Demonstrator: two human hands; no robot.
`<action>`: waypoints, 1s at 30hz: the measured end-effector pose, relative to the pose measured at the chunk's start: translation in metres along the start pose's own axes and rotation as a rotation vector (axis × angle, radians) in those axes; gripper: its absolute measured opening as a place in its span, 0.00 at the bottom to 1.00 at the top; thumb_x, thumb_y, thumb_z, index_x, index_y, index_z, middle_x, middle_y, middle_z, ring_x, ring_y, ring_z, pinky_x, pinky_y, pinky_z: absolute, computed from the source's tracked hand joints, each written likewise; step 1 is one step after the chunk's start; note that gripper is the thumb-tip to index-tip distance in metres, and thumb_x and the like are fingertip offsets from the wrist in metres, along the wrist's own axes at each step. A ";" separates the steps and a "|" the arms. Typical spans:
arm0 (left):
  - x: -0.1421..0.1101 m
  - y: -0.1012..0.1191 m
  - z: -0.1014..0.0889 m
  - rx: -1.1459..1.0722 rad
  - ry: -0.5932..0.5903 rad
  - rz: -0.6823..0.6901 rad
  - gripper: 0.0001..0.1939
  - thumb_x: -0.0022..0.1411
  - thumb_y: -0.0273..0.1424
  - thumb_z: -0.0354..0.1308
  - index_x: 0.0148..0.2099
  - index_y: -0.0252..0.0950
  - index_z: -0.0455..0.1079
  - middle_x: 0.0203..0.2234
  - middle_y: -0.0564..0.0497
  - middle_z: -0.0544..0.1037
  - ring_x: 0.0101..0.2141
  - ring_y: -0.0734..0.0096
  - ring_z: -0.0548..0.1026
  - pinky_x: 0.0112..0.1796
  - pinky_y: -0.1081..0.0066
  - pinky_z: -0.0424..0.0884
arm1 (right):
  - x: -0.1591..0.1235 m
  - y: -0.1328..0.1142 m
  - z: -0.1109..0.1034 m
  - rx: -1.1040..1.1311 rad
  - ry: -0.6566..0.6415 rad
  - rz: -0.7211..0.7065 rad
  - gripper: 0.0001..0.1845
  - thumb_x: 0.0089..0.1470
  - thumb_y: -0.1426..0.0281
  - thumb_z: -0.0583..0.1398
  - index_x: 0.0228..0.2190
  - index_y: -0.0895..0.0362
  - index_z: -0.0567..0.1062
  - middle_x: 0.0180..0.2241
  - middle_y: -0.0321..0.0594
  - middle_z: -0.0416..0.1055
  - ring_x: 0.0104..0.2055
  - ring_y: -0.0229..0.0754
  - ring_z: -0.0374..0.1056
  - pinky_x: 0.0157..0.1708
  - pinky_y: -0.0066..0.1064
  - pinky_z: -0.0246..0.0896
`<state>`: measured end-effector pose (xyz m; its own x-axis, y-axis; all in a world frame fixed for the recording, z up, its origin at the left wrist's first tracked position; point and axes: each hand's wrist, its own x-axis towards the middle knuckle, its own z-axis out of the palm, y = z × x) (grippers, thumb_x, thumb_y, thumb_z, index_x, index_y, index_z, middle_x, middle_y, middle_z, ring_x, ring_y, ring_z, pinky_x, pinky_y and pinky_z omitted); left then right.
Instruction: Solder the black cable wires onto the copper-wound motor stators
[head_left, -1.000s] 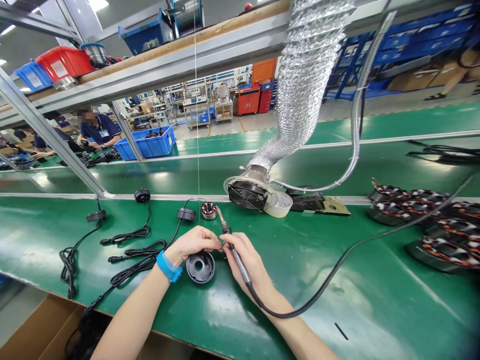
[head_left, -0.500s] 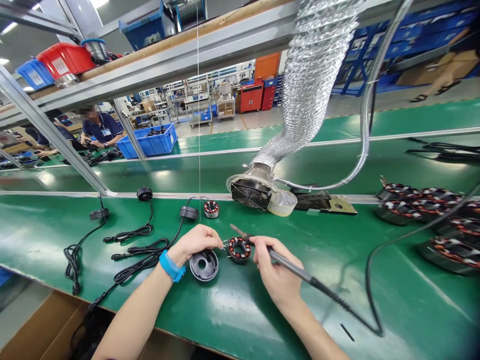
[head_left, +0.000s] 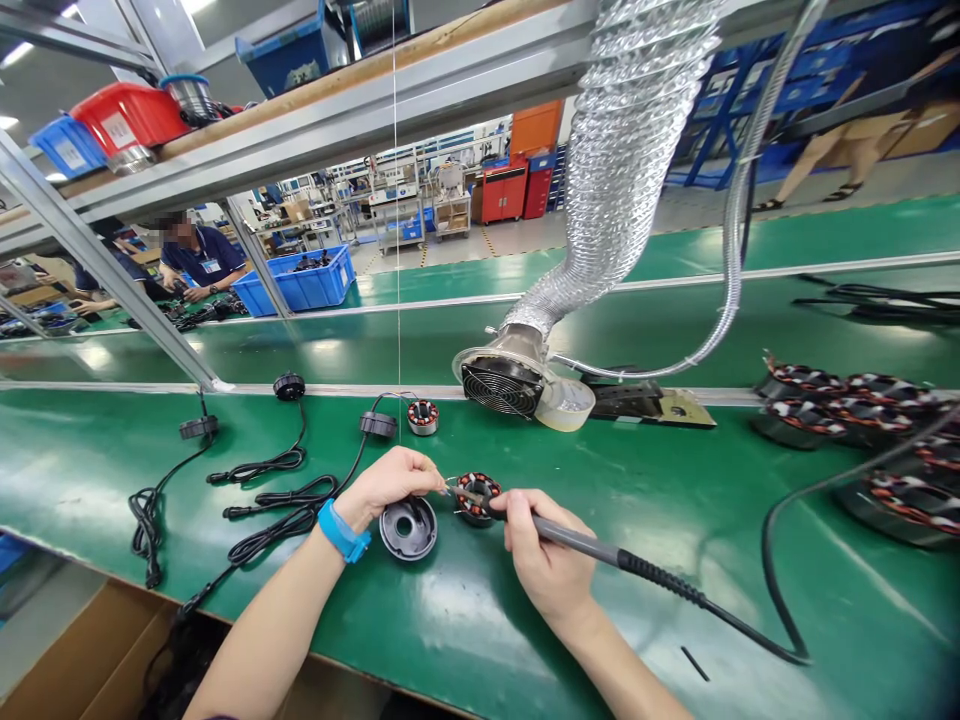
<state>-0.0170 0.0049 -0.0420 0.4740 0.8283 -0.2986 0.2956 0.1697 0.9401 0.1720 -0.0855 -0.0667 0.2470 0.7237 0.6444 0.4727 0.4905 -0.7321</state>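
My right hand (head_left: 551, 550) grips a soldering iron (head_left: 581, 541) by its grey handle, with the tip pointing left over a stator (head_left: 480, 497) wound with copper coils. Fine wire ends lie at the stator's left side, close to the iron's tip. My left hand (head_left: 401, 475), with a blue band on the wrist, pinches thin wires (head_left: 447, 487) there. Just below the left hand lies a round black cover (head_left: 408, 528) with a hole in its middle. Whether the tip touches the wires I cannot tell.
A fume fan (head_left: 504, 388) on a silver duct stands behind, with a tape roll (head_left: 565, 404) beside it. Several stators (head_left: 802, 415) sit at the right. Black cables with round caps (head_left: 377, 425) lie left. The iron's cord (head_left: 772, 560) loops at right.
My right hand has brought the soldering iron's tip left and down over the stator, near the wires. The left hand has stayed nearly still. A person in the background at the right has walked left.
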 end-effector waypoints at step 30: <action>-0.001 0.002 0.000 0.034 0.045 -0.015 0.09 0.46 0.33 0.63 0.25 0.30 0.73 0.16 0.56 0.66 0.20 0.79 0.55 0.24 0.73 0.49 | 0.004 -0.007 0.003 0.203 0.158 0.231 0.23 0.62 0.56 0.55 0.23 0.57 0.75 0.10 0.30 0.60 0.11 0.34 0.56 0.13 0.25 0.52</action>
<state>-0.0168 0.0045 -0.0402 0.4319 0.8490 -0.3044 0.3308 0.1649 0.9292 0.1677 -0.0844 -0.0598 0.4635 0.7503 0.4713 0.2146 0.4210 -0.8813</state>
